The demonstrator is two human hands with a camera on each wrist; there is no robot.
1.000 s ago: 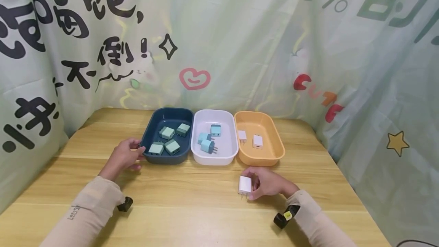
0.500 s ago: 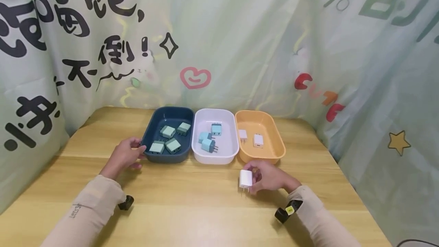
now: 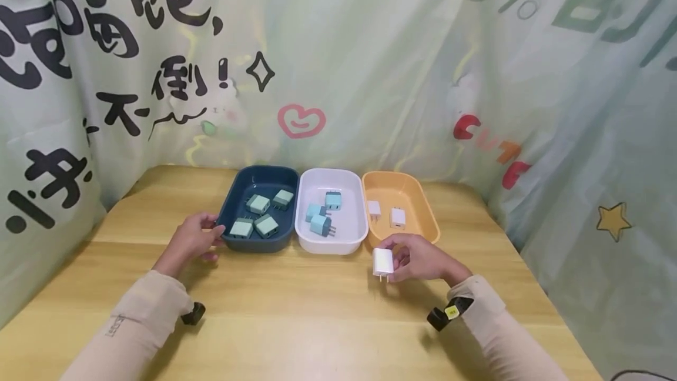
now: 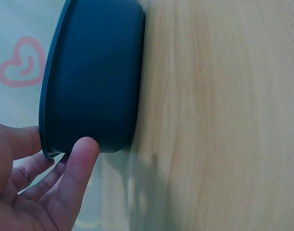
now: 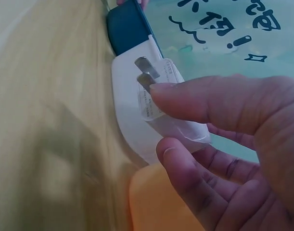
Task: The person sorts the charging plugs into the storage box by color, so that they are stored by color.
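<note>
At the near left corner of the dark blue tray (image 3: 256,244), my left hand (image 3: 191,240) grips the rim. In the left wrist view, one digit lies against the tray's outer wall (image 4: 96,77) while other fingertips pass behind the rim. My right hand (image 3: 420,257) pinches a white charger plug (image 3: 383,262) between thumb and fingers, above the near edge of the orange tray (image 3: 429,225). Its two metal prongs point down in the head view. Up close, the right wrist view shows the plug's prong face (image 5: 154,91), with printed text too small to read.
Several pale green chargers (image 3: 258,204) lie in the dark blue tray. A white tray (image 3: 332,246) between the others holds blue chargers (image 3: 319,225). Two white chargers (image 3: 398,218) sit in the orange tray. Behind the wooden table (image 3: 296,322) hangs a printed curtain (image 3: 359,63).
My right hand has lifted the white charger plug and carried it forward, closer to the orange tray. The left hand stays at the dark blue tray.
</note>
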